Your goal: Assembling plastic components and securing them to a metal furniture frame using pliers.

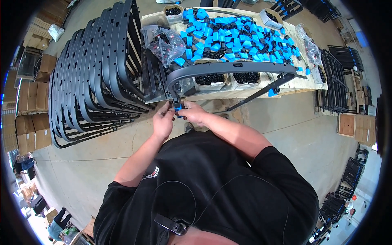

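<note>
A dark grey curved metal frame stands in front of me at the near edge of the workbench. At its left leg, my left hand and my right hand close from both sides round a small blue and black plastic part. The fingers partly hide that part, and whether it is fully on the leg I cannot tell. Another blue and black part sits on the frame's right side. Many loose blue and black plastic parts lie heaped on the bench beyond the frame.
Stacked dark frames crowd the left side. On the wooden workbench are a clear plastic bag and boxes of small black pieces, including one box near me. Cardboard boxes stand far left; more frames stand right.
</note>
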A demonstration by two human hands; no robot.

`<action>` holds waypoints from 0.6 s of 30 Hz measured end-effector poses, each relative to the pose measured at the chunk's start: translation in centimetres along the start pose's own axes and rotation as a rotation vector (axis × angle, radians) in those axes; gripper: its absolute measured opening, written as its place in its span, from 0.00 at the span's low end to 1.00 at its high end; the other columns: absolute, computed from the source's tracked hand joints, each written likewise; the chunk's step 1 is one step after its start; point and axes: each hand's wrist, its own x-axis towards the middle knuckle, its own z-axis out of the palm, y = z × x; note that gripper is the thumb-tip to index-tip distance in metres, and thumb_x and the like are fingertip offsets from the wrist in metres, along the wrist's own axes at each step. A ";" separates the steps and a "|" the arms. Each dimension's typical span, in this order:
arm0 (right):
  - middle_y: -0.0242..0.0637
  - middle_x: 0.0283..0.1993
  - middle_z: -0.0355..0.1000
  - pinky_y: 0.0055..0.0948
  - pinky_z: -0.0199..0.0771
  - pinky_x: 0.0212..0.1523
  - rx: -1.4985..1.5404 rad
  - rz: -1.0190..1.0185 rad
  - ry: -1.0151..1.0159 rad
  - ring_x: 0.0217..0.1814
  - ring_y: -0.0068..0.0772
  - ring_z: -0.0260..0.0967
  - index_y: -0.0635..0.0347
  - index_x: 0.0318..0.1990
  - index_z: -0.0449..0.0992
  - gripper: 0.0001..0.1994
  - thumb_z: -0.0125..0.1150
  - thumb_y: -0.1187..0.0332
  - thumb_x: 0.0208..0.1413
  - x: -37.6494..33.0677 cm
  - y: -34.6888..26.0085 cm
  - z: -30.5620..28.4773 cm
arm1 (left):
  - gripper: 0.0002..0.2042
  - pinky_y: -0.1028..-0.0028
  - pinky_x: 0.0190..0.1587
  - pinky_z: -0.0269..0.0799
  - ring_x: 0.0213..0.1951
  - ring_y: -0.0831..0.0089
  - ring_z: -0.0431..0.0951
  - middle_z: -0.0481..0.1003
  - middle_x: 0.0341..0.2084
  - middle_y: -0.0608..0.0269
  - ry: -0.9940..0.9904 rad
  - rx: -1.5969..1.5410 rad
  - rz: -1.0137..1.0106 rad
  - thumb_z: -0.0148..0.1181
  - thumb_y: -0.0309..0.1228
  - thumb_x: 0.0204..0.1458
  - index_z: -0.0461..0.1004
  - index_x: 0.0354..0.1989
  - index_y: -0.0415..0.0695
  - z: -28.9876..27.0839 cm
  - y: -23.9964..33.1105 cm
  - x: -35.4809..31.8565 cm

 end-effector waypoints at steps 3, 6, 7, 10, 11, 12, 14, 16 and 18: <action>0.33 0.39 0.74 0.26 0.68 0.36 -0.005 -0.006 -0.007 0.36 0.22 0.68 0.62 0.53 0.75 0.20 0.65 0.65 0.53 0.0 -0.2 0.0 | 0.28 0.80 0.43 0.70 0.41 0.82 0.73 0.78 0.45 0.63 -0.053 -0.002 -0.026 0.55 0.25 0.62 0.59 0.71 0.33 -0.1 0.2 -0.9; 0.34 0.39 0.75 0.26 0.70 0.36 -0.030 0.004 -0.021 0.38 0.23 0.69 0.62 0.55 0.75 0.22 0.64 0.64 0.53 0.0 -0.3 -0.1 | 0.29 0.80 0.44 0.70 0.40 0.82 0.73 0.77 0.45 0.63 -0.050 -0.053 0.020 0.56 0.24 0.61 0.58 0.71 0.33 -0.2 0.0 -0.8; 0.34 0.40 0.75 0.26 0.70 0.36 -0.035 0.019 -0.035 0.38 0.23 0.69 0.61 0.56 0.74 0.22 0.64 0.64 0.53 0.2 -0.1 -0.1 | 0.30 0.80 0.45 0.70 0.40 0.82 0.72 0.77 0.44 0.64 -0.085 -0.009 0.042 0.56 0.24 0.61 0.57 0.72 0.33 -0.3 -0.4 -0.5; 0.34 0.40 0.74 0.26 0.69 0.36 0.010 0.007 -0.062 0.38 0.23 0.69 0.62 0.57 0.73 0.23 0.63 0.64 0.54 0.6 0.3 -0.3 | 0.32 0.81 0.45 0.69 0.38 0.82 0.72 0.76 0.41 0.65 -0.133 0.133 0.040 0.58 0.25 0.60 0.56 0.73 0.34 -0.6 -0.9 -0.1; 0.34 0.40 0.74 0.26 0.69 0.36 0.010 0.007 -0.060 0.38 0.23 0.69 0.62 0.57 0.73 0.23 0.63 0.64 0.54 0.6 0.3 -0.4 | 0.33 0.81 0.45 0.69 0.37 0.82 0.71 0.75 0.39 0.66 -0.148 0.230 0.015 0.59 0.25 0.59 0.56 0.73 0.35 -0.5 -0.7 -0.1; 0.34 0.40 0.74 0.25 0.69 0.36 0.019 0.007 -0.064 0.37 0.23 0.69 0.62 0.57 0.73 0.23 0.63 0.64 0.53 0.5 0.3 -0.4 | 0.33 0.81 0.45 0.69 0.37 0.82 0.71 0.75 0.39 0.66 -0.150 0.230 0.016 0.59 0.25 0.59 0.56 0.73 0.35 -0.4 -0.7 0.0; 0.34 0.40 0.74 0.25 0.69 0.36 0.027 0.006 -0.070 0.36 0.23 0.69 0.62 0.57 0.73 0.23 0.63 0.64 0.53 0.3 0.3 -0.4 | 0.34 0.80 0.43 0.69 0.36 0.83 0.70 0.74 0.36 0.68 -0.159 0.063 0.012 0.61 0.25 0.57 0.57 0.73 0.38 -0.5 -0.7 -0.1; 0.35 0.40 0.74 0.24 0.69 0.35 -0.207 -0.036 0.106 0.35 0.23 0.70 0.61 0.54 0.74 0.20 0.64 0.62 0.56 0.0 0.3 -0.6 | 0.30 0.80 0.43 0.70 0.36 0.83 0.71 0.74 0.36 0.67 -0.092 0.103 0.014 0.62 0.26 0.57 0.63 0.69 0.38 -0.1 -0.4 -0.6; 0.36 0.42 0.75 0.26 0.70 0.35 0.011 0.050 0.115 0.36 0.26 0.71 0.60 0.53 0.74 0.19 0.63 0.60 0.58 -0.1 -0.1 -1.6 | 0.26 0.79 0.43 0.70 0.35 0.82 0.71 0.75 0.35 0.66 -0.027 0.143 0.016 0.63 0.27 0.56 0.69 0.65 0.38 0.0 -0.3 -0.5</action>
